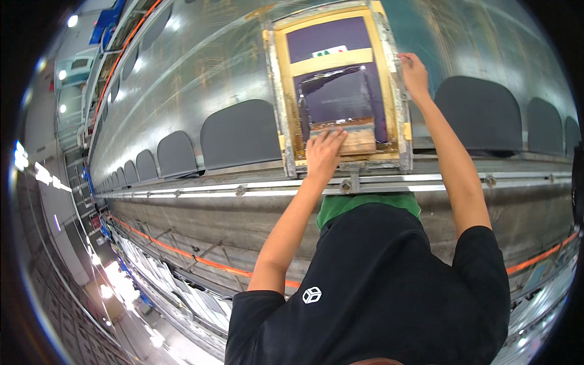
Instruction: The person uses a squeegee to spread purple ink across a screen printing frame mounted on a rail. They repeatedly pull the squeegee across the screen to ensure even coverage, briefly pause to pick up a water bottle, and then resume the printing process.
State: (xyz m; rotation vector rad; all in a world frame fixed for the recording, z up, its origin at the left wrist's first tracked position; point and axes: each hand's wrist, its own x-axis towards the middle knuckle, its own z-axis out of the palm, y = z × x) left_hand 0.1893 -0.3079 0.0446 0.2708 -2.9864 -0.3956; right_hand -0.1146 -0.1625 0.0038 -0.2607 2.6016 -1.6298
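Nearest to the camera, a black shirt (389,286) with a small white emblem is seen, and beyond its hem a strip of green cloth (340,207). Next, a metal rail (261,189) is crossed along the table's near edge. Just past it, a wooden squeegee (360,141) is noted at the near end of a screen frame (281,103), inside its border. Its left part is covered by the left hand (325,151), fingers slightly spread over the wood; the thumb's closure cannot be told. Beyond the squeegee, a dark rectangle (334,97) with a glossy wet-looking outline is observed, then a tan band (337,61). The frame's right edge is met by the right hand (415,74), fingers curled; whether it is pinched cannot be told. Grey panels (240,134) are laid out on both sides along the table (225,67). Farthest off, ceiling lights (73,21) are recorded at upper left.
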